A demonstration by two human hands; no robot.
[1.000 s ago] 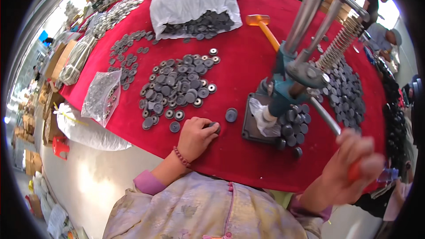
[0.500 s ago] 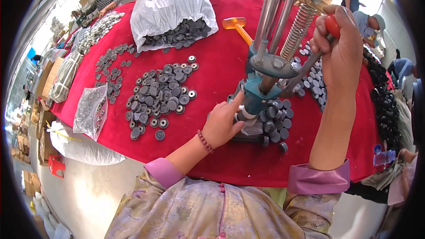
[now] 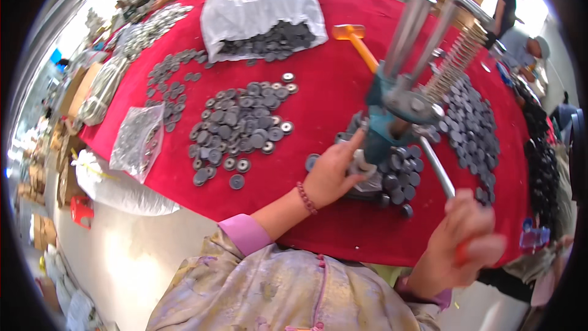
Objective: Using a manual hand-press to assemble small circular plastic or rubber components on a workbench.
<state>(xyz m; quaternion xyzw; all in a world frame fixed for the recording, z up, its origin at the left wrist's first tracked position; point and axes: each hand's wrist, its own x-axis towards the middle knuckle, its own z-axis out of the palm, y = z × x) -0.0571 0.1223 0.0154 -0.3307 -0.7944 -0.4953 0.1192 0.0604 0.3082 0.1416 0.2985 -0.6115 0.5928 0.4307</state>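
A green hand press [image 3: 381, 125] with steel posts and a coil spring [image 3: 458, 61] stands on the red-covered table. My right hand [image 3: 458, 233], blurred by motion, is closed around the red knob [image 3: 463, 251] at the end of the press lever [image 3: 438, 168], low near the table's front edge. At the foot of the press, my left hand [image 3: 331, 176] has its index finger stretched against the press's near-left side and its thumb apart. Nothing shows in its grasp. Round dark grey caps [image 3: 399, 179] lie close by, right of these fingers.
Left of the press spreads a pile of grey caps [image 3: 242, 124]; another pile [image 3: 470, 124] lies to its right. Behind are a white sack [image 3: 260, 9] spilling caps and an orange mallet [image 3: 361, 49]. A clear plastic bag [image 3: 138, 147] lies at the left edge. Other people work beyond.
My right hand has swung the lever from high beside the spring down toward me. The left hand stays at the press foot. The whole view has shifted slightly.
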